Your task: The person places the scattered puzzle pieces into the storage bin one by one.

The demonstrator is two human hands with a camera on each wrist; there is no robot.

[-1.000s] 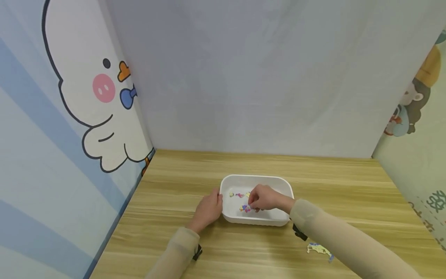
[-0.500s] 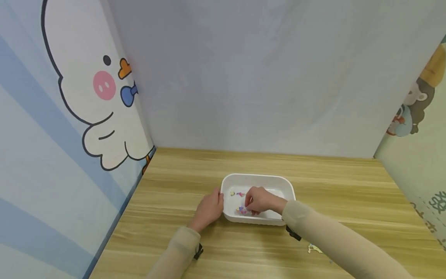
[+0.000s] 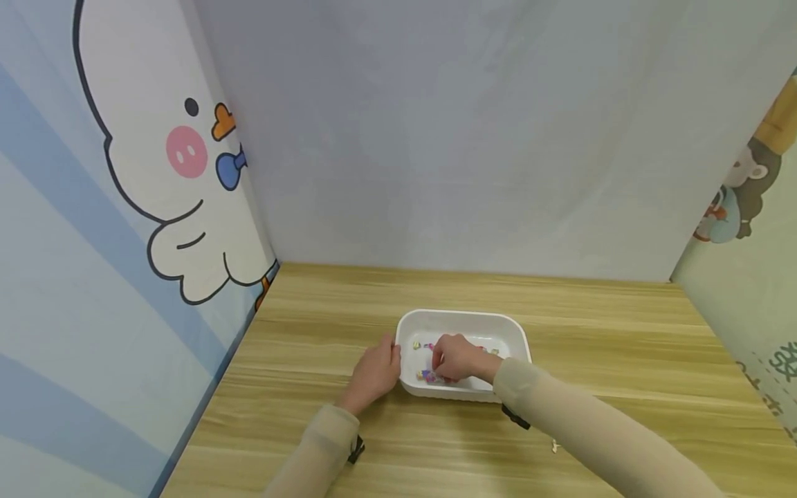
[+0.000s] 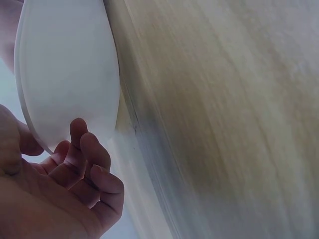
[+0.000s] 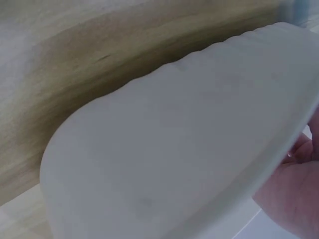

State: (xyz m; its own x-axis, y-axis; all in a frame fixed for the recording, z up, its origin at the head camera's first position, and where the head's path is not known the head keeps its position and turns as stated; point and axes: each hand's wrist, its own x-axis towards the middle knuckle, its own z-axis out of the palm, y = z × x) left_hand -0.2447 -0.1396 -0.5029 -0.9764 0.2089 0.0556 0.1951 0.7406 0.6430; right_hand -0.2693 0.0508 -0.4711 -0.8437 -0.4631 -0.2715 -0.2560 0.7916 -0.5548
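A white plastic bin (image 3: 463,393) with rounded corners stands on the wooden table. My left hand (image 3: 373,370) grips its left rim; in the left wrist view the thumb is over the rim and the curled fingers (image 4: 92,149) lie against the outer wall. Inside the bin my right hand (image 3: 459,358) reaches down, fingertips pinching a small colourful flat piece (image 3: 426,375) near the floor. What kind of piece it is cannot be made out. The right wrist view has the bin wall hiding most of that hand (image 5: 294,194).
More small pieces lie in the bin, among them a yellowish one (image 3: 416,344) at the left and another (image 3: 495,352) at the right. A pale cut-out (image 3: 555,446) on the table is mostly covered by the right sleeve (image 3: 579,418). A grey curtain (image 3: 461,138) hangs behind.
My right hand has shifted left inside the bin, and the colourful piece has moved left with it. The right sleeve now covers more of the table cut-out. The left hand keeps its grip.
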